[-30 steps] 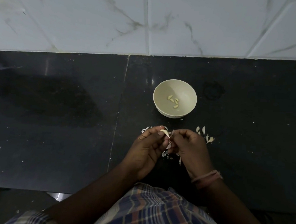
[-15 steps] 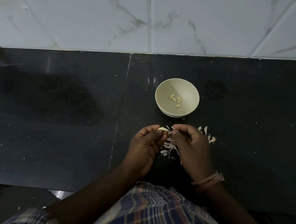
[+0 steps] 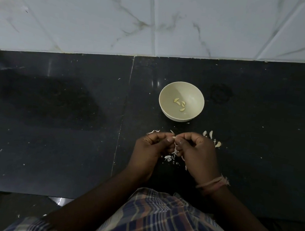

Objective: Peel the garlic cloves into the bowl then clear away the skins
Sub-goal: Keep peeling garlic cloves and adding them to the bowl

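Pinching one garlic clove [image 3: 173, 137] together at frame centre, left hand [image 3: 149, 148] and right hand [image 3: 196, 149] have closed in since a second ago, peeling continuing.

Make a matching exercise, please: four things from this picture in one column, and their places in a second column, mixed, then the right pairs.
1. peeled cloves
2. bowl
3. garlic clove
4. skins

a. on the dark counter, beyond the hands
b. scattered on the counter under the hands
c. inside the bowl
d. pinched between the left hand and right hand

Pairs: 1-c, 2-a, 3-d, 4-b
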A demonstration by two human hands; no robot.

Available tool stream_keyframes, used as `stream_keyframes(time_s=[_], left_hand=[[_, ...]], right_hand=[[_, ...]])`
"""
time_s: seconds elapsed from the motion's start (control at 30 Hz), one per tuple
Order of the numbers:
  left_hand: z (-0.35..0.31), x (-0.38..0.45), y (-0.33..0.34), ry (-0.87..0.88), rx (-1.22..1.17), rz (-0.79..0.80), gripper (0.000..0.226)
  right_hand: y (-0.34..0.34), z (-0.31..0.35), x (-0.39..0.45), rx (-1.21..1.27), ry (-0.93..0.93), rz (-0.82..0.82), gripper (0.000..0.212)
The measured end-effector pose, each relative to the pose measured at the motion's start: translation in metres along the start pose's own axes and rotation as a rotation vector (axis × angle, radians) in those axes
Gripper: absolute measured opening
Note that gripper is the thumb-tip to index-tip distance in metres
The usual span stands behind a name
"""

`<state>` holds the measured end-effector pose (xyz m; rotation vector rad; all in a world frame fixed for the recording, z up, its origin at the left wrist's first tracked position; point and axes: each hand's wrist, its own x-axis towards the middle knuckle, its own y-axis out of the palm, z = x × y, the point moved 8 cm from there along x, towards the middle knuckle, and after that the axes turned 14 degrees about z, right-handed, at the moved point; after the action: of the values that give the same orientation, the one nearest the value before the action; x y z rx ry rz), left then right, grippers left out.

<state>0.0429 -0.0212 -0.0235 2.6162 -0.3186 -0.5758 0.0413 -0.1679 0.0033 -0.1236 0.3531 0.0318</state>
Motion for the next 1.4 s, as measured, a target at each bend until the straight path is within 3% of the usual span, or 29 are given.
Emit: stream_keyframes(time_s=[0.3, 0.53, 1.03, 1.13, 1.4], left_hand=[[0.017, 0.001, 0.004, -0.19, -0.214, -0.038, 0.019], [0.021, 0.0, 0.001, -0.178, -0.287, -0.05, 0.021], [-0.009, -0.011, 0.003, 0.065, 0.249, 0.016, 0.018], [-0.009, -0.014, 0.002, 0.052, 0.16, 0.018, 0.015], [0.005, -0.016, -0.002, -0.075, -0.349, 0.034, 0.015]], right_hand=[[0.008, -0.015, 0.0, 0.324, 0.118, 0.078, 0.01], [0.005, -0.014, -0.001, 0.298, 0.046, 0.052, 0.008], [0.012, -0.01, -0.004, 0.265, 0.06, 0.089, 0.015], [0.018, -0.009, -0.005, 0.334, 0.064, 0.109, 0.018], [0.028, -0.015, -0.01, 0.552, 0.063, 0.113, 0.01]])
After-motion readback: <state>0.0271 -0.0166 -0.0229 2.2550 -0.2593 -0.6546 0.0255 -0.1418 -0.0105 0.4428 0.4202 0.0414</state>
